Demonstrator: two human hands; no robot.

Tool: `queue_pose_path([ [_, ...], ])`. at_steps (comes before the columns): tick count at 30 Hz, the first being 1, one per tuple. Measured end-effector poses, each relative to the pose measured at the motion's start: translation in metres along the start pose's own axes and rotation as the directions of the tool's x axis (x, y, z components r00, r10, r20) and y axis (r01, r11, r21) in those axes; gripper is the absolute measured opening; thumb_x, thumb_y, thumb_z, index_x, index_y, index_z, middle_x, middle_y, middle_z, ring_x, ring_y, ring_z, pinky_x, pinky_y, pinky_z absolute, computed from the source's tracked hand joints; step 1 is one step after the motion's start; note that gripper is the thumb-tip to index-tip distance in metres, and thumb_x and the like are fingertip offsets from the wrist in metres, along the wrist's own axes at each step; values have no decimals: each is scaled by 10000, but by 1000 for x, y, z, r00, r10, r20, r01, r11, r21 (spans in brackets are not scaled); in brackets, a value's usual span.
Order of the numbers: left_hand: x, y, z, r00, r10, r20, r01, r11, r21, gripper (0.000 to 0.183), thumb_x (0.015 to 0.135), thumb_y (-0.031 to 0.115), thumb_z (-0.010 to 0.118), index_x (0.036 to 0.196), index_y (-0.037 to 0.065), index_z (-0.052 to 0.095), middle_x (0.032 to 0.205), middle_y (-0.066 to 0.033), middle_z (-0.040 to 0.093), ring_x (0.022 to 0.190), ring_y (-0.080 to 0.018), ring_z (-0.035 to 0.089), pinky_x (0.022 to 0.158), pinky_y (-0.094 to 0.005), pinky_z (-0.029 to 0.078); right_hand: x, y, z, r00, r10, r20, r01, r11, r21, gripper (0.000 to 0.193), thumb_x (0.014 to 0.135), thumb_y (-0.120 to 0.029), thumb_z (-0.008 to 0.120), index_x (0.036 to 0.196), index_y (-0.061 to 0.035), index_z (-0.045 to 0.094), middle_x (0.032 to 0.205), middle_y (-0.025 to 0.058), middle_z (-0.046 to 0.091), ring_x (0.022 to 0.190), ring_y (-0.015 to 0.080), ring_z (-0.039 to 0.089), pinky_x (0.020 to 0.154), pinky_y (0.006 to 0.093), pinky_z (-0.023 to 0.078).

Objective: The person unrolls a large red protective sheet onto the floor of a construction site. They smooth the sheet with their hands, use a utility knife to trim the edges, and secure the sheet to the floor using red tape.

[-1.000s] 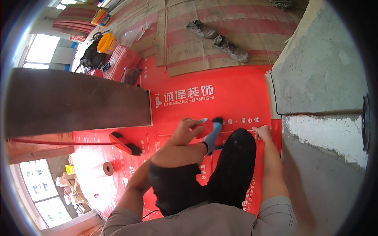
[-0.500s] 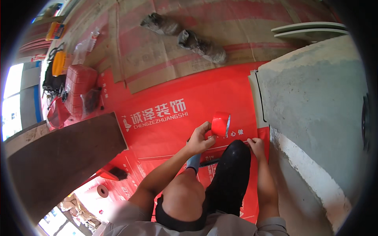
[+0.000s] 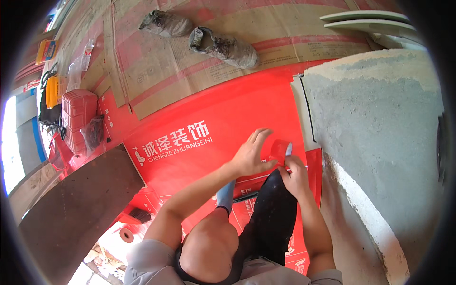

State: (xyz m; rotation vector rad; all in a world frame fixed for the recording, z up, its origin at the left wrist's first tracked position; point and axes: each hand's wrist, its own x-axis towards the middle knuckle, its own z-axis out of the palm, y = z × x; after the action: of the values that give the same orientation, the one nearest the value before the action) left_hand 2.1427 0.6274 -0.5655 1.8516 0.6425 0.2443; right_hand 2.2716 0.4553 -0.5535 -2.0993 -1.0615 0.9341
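Note:
A roll of red tape (image 3: 278,151) is held above the red protective sheet (image 3: 237,107) on the floor. My right hand (image 3: 295,176) grips the roll at its lower edge, close over my knee. Just to the roll's left is my left hand (image 3: 251,154), its fingers spread and curved and nothing in them. The sheet carries white printing and reaches a narrow pale strip with a black line along its right side. My knee and foot rest on the sheet.
Worn, dirty shoes (image 3: 225,47) lie on taped cardboard (image 3: 180,71) at the far side. A grey plastered block (image 3: 375,104) stands on the right, a dark panel (image 3: 80,204) on the left. A red tool case (image 3: 78,116), a brush (image 3: 137,216) and a paper roll (image 3: 127,235) lie beyond.
The tape roll has passed from my left hand to my right, which has lifted off the sheet's edge. My left hand has opened. The view has shifted slightly.

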Motion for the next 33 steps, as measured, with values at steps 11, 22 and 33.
queue_pose_path([
  [11,50,-9,-3,909,91,406,-186,962,199,287,825,165,703,1067,27,632,1115,-115,640,1011,-313,626,865,-422,525,32,9,-23,983,-182,11,177,941,-288,99,790,-30,691,876,-4,649,926,156,682,993,343,635,921,450,474],
  [22,143,-47,-7,881,81,467,-66,997,-48,122,843,130,690,920,36,695,815,-120,694,790,-264,677,717,-384,533,36,18,-24,987,154,-42,-140,959,245,285,835,-62,702,1074,23,573,1015,206,669,987,384,647,908,432,508],
  [33,285,-59,11,945,-194,263,8,818,575,235,829,127,601,1004,59,741,1034,-183,721,1008,-359,687,839,-453,565,58,25,-4,875,-12,-484,-94,977,-194,634,761,-32,742,1328,-14,460,1226,221,589,1121,408,592,915,457,511],
])
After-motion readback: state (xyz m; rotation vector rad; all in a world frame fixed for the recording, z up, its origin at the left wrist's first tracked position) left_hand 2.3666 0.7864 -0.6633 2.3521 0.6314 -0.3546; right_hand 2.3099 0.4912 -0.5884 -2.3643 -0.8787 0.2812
